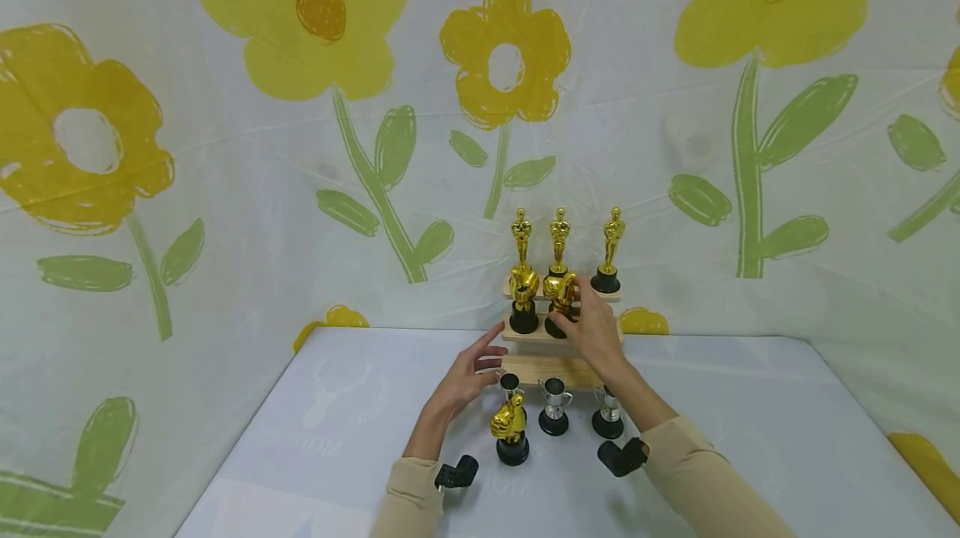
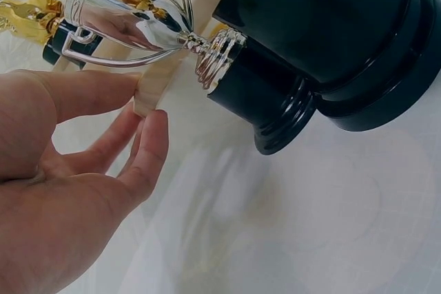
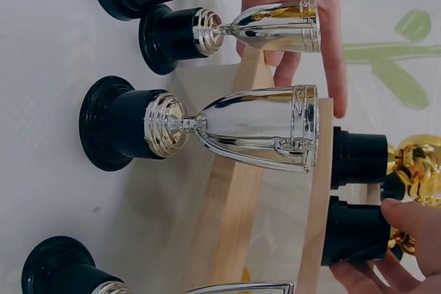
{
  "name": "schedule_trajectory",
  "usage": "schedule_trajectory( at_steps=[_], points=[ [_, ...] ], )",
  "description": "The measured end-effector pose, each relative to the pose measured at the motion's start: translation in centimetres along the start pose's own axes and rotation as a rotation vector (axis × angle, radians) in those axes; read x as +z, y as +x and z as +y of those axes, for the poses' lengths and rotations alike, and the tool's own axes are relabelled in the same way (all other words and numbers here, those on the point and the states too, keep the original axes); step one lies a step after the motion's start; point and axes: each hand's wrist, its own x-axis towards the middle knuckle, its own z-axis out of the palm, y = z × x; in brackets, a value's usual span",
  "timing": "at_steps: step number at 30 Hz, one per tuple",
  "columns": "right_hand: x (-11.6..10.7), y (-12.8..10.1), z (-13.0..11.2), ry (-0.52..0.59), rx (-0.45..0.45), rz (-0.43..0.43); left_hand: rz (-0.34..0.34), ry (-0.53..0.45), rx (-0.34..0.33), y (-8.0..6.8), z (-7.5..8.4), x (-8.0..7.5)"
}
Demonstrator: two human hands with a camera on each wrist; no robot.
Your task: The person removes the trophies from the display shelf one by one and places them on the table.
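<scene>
A stepped wooden stand (image 1: 555, 371) holds three gold statuettes (image 1: 558, 242) on its top step. Two gold thumbs-up trophies stand on the middle step. My right hand (image 1: 592, 330) grips the right one (image 1: 558, 292) by its black base (image 3: 351, 239), beside the other trophy (image 1: 523, 296). My left hand (image 1: 472, 371) is open, its straight fingertips (image 2: 148, 111) at the left end of the stand's lower step. Three silver cups (image 1: 553, 405) stand on the table before the stand; the left one (image 2: 124, 18) is beside my left hand.
A third gold thumbs-up trophy (image 1: 510, 430) stands on the white table (image 1: 337, 438) in front of the cups, near my left wrist. A flower-printed cloth (image 1: 300, 146) hangs behind and at both sides of the table.
</scene>
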Motion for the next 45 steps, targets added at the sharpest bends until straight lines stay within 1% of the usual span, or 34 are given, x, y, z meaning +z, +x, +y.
schedule_trajectory(
  at_steps=[13, 21, 29, 36, 38, 45],
  points=[
    [-0.7, -0.6, -0.3, -0.025, -0.039, 0.001, 0.004, -0.007, -0.008, -0.1, 0.2, 0.0],
    [-1.2, -1.4, -0.7, 0.019, -0.085, -0.009, -0.001, -0.008, -0.008, 0.0, 0.0, 0.0],
    [-2.1, -2.2, -1.5, 0.094, -0.101, -0.053, -0.006, -0.011, -0.002, 0.0, 0.0, -0.1],
    [-2.7, -3.3, -2.0, 0.092, -0.134, -0.049, -0.010, -0.017, 0.004, -0.1, 0.0, 0.0],
    [-2.8, -3.6, -2.1, 0.089, -0.136, -0.047, -0.010, -0.017, 0.007, -0.1, -0.1, 0.0],
    [-3.1, -4.5, -2.5, 0.127, -0.101, -0.083, -0.012, -0.023, 0.012, -0.1, 0.0, 0.0]
  ],
)
